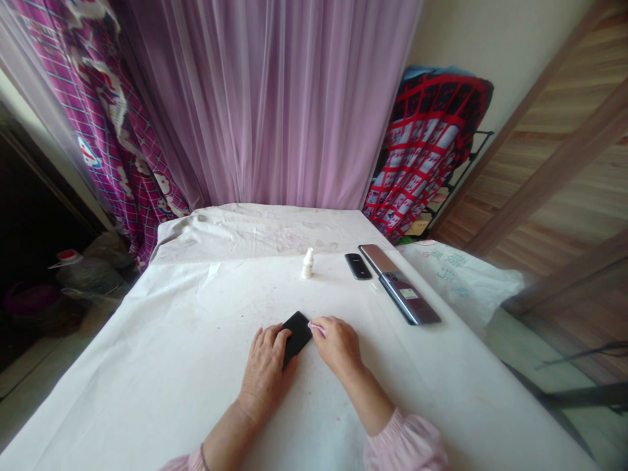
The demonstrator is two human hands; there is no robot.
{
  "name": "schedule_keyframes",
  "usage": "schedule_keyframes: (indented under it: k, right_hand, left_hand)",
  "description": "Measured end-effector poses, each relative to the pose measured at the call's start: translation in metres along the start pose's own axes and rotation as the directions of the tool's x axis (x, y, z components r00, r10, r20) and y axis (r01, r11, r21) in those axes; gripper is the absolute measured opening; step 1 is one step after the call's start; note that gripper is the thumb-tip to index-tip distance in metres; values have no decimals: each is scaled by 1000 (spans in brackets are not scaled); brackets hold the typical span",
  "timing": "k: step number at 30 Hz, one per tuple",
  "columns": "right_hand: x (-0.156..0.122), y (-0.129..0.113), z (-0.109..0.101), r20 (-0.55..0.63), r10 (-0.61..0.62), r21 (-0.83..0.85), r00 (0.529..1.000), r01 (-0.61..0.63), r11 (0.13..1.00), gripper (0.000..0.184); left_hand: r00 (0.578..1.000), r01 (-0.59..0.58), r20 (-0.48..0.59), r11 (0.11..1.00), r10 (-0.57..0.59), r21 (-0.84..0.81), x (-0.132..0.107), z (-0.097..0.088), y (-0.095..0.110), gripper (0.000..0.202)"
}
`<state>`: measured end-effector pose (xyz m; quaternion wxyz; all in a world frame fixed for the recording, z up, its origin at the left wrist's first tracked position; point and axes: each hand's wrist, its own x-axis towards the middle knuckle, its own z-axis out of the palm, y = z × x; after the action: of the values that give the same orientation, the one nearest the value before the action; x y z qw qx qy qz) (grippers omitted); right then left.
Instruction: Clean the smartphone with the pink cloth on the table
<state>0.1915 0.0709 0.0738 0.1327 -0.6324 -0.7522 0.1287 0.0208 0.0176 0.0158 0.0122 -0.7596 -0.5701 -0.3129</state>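
- Left hand (265, 366) presses flat on a small black rectangular phone (296, 335) lying on the white-clothed worktop (171, 340).
- Right hand (338, 343) pinches a pale pink swab (314, 326) against the phone's edge.

The person wears a pale pink top with long sleeves. The right sleeve (405, 445) ends well up the forearm, its cuff gathered into soft puckers, and the cloth puffs out full behind it. Only a thin pink edge of the left sleeve (184, 463) shows at the bottom. Beyond the cuffs the forearms are uncovered. The left grip (265, 366) and right grip (338, 343) are bare hands.
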Motion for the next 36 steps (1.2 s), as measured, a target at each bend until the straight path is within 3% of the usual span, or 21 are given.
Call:
schedule_keyframes:
  k: [28, 36]
  right_hand:
    - [43, -31, 6, 63, -10, -40, 998, 13, 999, 22]
    - [45, -30, 12, 53, -34, -8, 998, 35, 999, 27]
  left_hand:
    - [999, 10, 52, 1000, -8, -25, 0, 1, -3, 42]
    - [996, 8, 88, 1000, -5, -28, 1, -4, -4, 41]
